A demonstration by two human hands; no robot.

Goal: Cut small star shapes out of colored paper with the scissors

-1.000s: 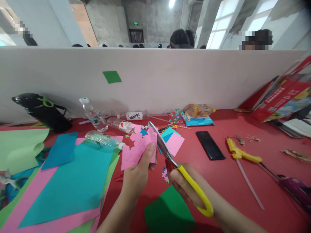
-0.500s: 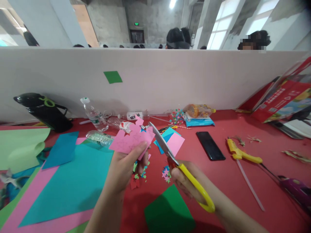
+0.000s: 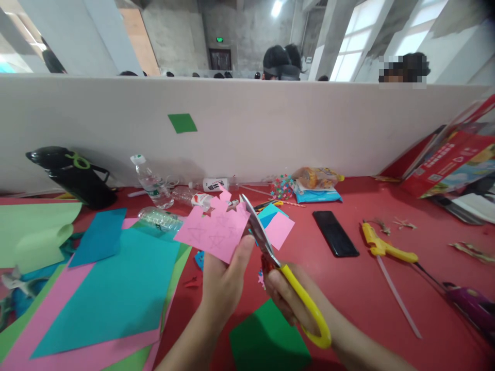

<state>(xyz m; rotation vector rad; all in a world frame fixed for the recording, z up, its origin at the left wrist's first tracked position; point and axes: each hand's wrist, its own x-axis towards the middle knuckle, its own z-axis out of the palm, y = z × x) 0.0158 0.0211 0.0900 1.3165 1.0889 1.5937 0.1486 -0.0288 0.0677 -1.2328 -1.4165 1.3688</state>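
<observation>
My left hand [image 3: 228, 281] grips a piece of pink paper [image 3: 216, 229] by its lower right edge. Stars are drawn on the sheet, and its top edge is jagged from star-shaped cuts. Scissors with yellow handles [image 3: 307, 304] are in my right hand [image 3: 288, 288], their blades pointing up and left beside the paper's right edge. Whether the blades touch the paper I cannot tell. Small cut stars [image 3: 261, 279] lie on the red table, partly hidden behind my hands. Below them rests a green paper sheet [image 3: 270, 335].
Coloured sheets [image 3: 112, 293] cover the left side. Plastic bottles [image 3: 149, 180] and a black flask [image 3: 71, 175] stand or lie along the partition [image 3: 247, 129]. To the right are a phone [image 3: 335, 233], a yellow glue gun [image 3: 386, 245] and a red box [image 3: 452, 159]. More paper stars [image 3: 283, 186] are heaped at the back.
My left hand has shifted right and regripped the pink paper lower down, showing more drawn stars. The scissors have moved slightly left and down.
</observation>
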